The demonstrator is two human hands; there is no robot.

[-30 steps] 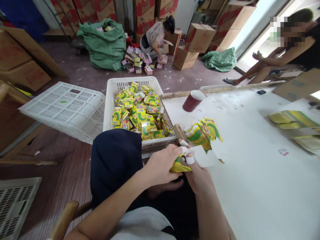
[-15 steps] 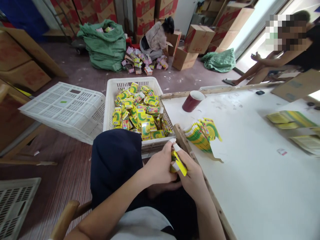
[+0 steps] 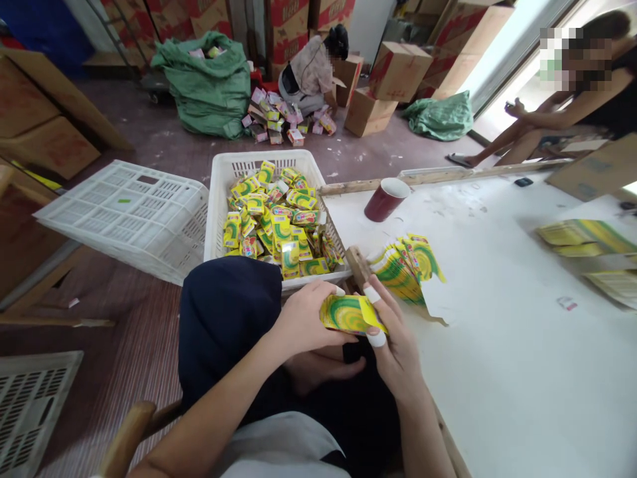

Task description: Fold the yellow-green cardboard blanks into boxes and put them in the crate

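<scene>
A small yellow-and-green cardboard box is held between my two hands above my lap. My left hand grips its left end, fingers over the top and thumb low. At the right end, where a yellow flap stands out, my right hand pinches the box with white-wrapped fingertips. Just beyond my hands, a white plastic crate holds many similar small boxes. A fanned stack of flat printed cartons lies on the white table beside my right hand.
A dark red mug stands near the table's far edge. More flat cartons lie at the right. An overturned white crate is at the left. A crouching person and a green sack are farther back; another person sits at right.
The box has turned so its broad printed side faces up. My right hand has shifted slightly right, and its fingers are now on the box's right end.
</scene>
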